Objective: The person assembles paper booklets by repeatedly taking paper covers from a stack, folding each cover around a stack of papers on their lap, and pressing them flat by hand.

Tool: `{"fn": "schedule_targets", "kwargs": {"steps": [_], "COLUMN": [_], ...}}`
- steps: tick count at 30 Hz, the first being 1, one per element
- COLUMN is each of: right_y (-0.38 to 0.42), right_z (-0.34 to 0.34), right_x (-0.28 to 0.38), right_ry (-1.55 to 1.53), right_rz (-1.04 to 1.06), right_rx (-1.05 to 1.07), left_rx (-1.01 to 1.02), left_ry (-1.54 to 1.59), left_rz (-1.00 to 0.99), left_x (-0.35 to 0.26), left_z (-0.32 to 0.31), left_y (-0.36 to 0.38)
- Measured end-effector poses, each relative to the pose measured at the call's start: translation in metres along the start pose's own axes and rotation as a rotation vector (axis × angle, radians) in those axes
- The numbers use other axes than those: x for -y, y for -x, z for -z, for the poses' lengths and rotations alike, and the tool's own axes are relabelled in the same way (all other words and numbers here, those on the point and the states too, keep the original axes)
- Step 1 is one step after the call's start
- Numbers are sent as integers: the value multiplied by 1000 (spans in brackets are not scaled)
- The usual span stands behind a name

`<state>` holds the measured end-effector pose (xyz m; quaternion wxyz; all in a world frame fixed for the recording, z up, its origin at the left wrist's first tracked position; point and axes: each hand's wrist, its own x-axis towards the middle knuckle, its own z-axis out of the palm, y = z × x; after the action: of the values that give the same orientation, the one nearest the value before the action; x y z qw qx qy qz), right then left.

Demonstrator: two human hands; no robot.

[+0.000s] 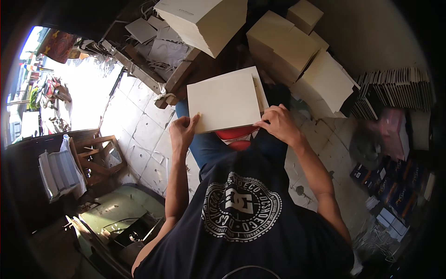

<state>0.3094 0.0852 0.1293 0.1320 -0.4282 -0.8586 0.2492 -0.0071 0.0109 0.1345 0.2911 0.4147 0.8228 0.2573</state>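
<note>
Both arms reach forward from the shoulders, elbows bent, forearms converging on a flat cream cardboard sheet [224, 102] held over the person's lap. The left hand [182, 131] is at the sheet's near left corner, wrist straight, its grip closed on the edge with the thumb on top and the other fingers under the board. The right hand [278, 123] is at the near right corner, knuckles up, fingers curled down over the edge in a closed grip on the same sheet. A second sheet of the same colour lies just under the first, showing along its far and right edges. Below the sheet, between the hands, something red [236, 136] rests on the blue-jeaned knees; what it is cannot be told. Beyond the sheet, farther off, stand stacks of cream boxes [283, 44], one large open box [204, 21] at the far left of them, and loose flat panels lean to the right. The floor [144, 125] is pale cracked tile, brightly sunlit at the left. At the far right a row of dark flat pieces [395, 86] stands on edge; near right lie dark blue packets [395, 195]. Near left is a wooden frame [100, 158].
</note>
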Motion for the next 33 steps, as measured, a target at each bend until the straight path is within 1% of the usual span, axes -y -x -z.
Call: {"fn": "schedule_targets", "kwargs": {"steps": [2, 3, 6, 12, 15, 18, 21, 24, 27, 30, 33], "right_y": [-1, -3, -3, -6, -3, -2, -1, -1, -1, -1, -2], "right_z": [0, 2, 0, 7, 2, -2, -4, -4, -4, -4, 0], "right_x": [1, 2, 1, 6, 2, -1, -1, -1, -1, -1, 2], "right_ry": [-8, -29, -46, -55, -51, -61, -46, -43, -48, -60, -59], "right_rz": [4, -31, -3, -55, 2, -1, 13, 14, 33, 30, 26], "right_rx": [-23, 28, -8, 86, -4, -15, -45, -48, -67, -67, -44], "left_rx": [13, 16, 34, 70, 118, 74, 8, -3, -11, -2, 7], "left_ry": [7, 16, 27, 67, 40, 3, -19, -16, 1, -8, -7], "left_rz": [23, 14, 26, 61, -13, -276, -320, -285, -301, -274, -271], "left_x": [2, 5, 9, 18, 17, 25, 34, 32, 32, 28, 30], "left_z": [4, 6, 13, 17, 24, 25, 20, 19, 19, 20, 21], "left_y": [1, 2, 5, 8, 16, 23, 25, 28, 28, 28, 27]}}
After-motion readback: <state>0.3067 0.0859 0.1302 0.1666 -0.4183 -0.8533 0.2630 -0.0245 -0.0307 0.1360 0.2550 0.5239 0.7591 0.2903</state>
